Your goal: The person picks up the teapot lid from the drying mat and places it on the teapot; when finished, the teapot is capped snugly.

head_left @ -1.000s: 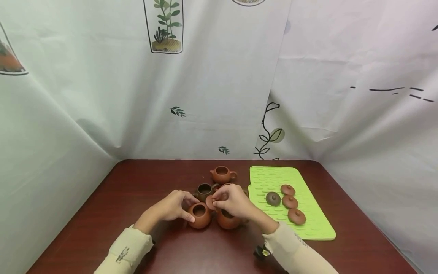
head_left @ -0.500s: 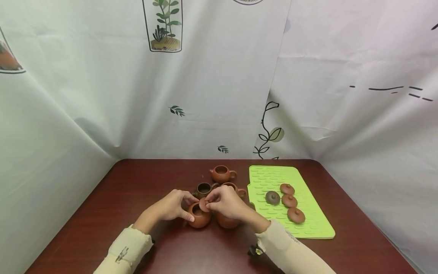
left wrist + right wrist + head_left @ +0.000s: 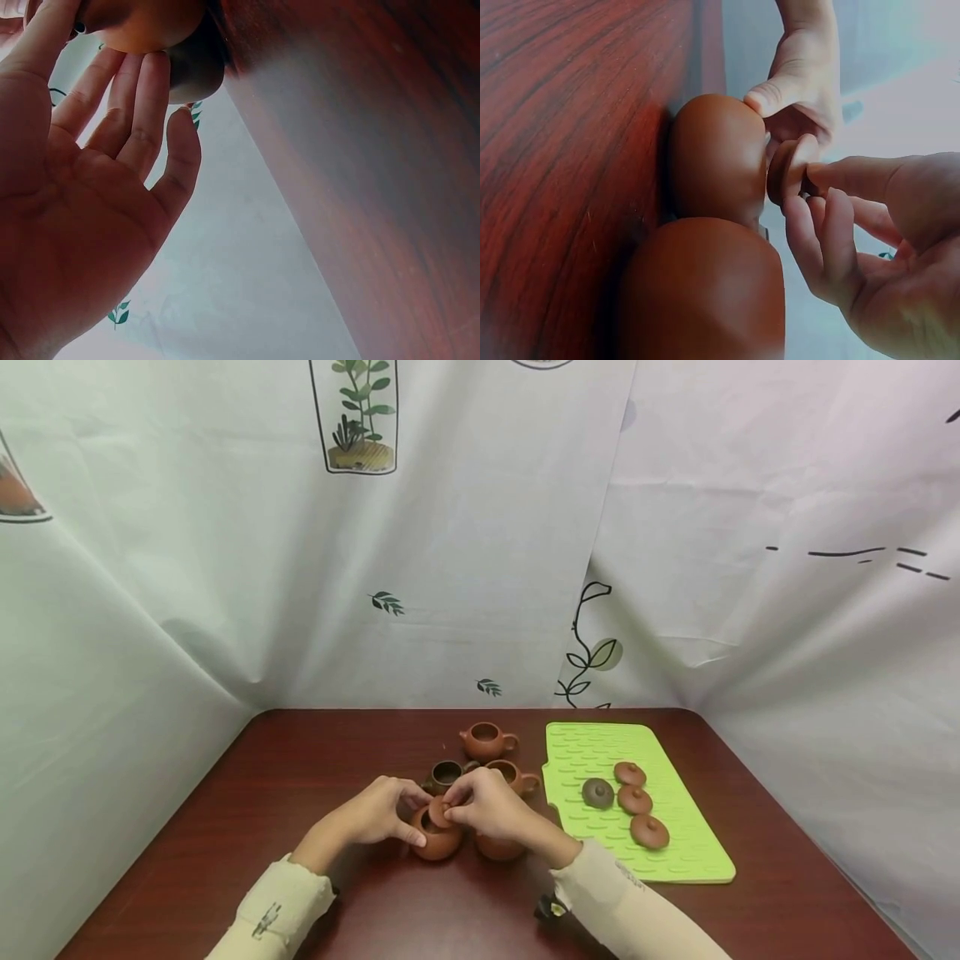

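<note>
My left hand [image 3: 381, 812] grips a reddish-brown clay teapot [image 3: 437, 845] at the front left of a group, thumb on its near side and fingers behind it. In the right wrist view, the left thumb presses near the rim of that round pot [image 3: 716, 157]. My right hand [image 3: 487, 808] pinches a small clay teapot lid [image 3: 440, 811] by its knob. The lid is tilted over the pot's opening; whether it touches the rim I cannot tell. Under the right hand stands a second reddish-brown pot [image 3: 501, 848], its top mostly hidden.
Behind the hands stand a dark teapot [image 3: 447, 774], a reddish-brown teapot [image 3: 503, 772] and another one [image 3: 485, 741] farther back. To the right, a green mat [image 3: 693, 852] bears several lids, one dark [image 3: 597, 793]. White cloth hangs behind the table.
My right hand has carried the lid left and slightly down, from between the two front pots to over the left pot's opening. My left hand has stayed on that pot.
</note>
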`<state>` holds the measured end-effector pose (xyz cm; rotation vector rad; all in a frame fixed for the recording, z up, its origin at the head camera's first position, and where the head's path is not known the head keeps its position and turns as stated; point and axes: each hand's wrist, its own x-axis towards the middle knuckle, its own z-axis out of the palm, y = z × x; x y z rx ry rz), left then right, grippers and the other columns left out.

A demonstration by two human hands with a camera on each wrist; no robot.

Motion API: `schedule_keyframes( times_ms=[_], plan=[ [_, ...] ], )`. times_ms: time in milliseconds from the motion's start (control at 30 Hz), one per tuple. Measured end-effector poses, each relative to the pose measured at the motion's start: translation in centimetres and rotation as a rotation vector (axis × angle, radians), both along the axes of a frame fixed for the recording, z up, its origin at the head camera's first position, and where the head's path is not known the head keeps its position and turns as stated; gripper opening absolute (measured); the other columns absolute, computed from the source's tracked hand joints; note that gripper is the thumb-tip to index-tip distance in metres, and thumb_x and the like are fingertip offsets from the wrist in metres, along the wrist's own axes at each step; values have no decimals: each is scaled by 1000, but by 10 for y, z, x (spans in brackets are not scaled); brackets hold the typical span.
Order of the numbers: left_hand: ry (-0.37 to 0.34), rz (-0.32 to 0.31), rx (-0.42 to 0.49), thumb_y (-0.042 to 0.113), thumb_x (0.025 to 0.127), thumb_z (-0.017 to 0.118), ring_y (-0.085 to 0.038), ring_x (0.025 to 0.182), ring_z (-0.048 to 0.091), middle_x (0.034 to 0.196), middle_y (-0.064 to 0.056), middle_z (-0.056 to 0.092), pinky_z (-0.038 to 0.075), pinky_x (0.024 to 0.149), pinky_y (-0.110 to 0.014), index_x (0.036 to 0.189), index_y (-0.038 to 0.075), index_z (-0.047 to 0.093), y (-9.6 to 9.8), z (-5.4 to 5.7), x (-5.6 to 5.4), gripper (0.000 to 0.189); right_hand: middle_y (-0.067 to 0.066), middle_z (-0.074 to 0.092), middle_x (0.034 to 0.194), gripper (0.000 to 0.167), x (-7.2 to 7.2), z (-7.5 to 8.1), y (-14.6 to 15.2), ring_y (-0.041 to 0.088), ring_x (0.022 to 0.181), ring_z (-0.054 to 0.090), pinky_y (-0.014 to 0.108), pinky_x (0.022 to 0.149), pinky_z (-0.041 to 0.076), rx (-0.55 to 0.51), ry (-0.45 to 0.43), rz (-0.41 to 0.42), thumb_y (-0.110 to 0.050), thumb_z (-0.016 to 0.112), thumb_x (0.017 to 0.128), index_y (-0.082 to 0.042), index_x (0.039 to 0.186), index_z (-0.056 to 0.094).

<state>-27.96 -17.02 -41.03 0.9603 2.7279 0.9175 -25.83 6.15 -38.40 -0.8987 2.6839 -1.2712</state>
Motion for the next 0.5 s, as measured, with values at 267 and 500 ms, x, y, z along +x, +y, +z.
schedule_keyframes(
  times_ms=[267, 500],
  plan=[
    [9, 1, -1, 43, 69, 88, -18, 94, 65, 102, 4, 69, 52, 80, -42, 116, 10, 71, 0, -2, -1, 59, -1, 71, 81, 7, 0, -7, -3, 2, 60, 62, 22, 53, 51, -9, -10, 5, 1, 75, 84, -5, 88, 75],
    [16, 6, -4, 42, 69, 88, -17, 94, 65, 103, 4, 70, 52, 79, -40, 116, 10, 71, 0, -2, -2, 60, -4, 71, 77, 7, -3, -7, -6, 0, 58, 60, 20, 54, 50, 27, 42, 10, 0, 75, 84, -6, 87, 76]
  ],
)
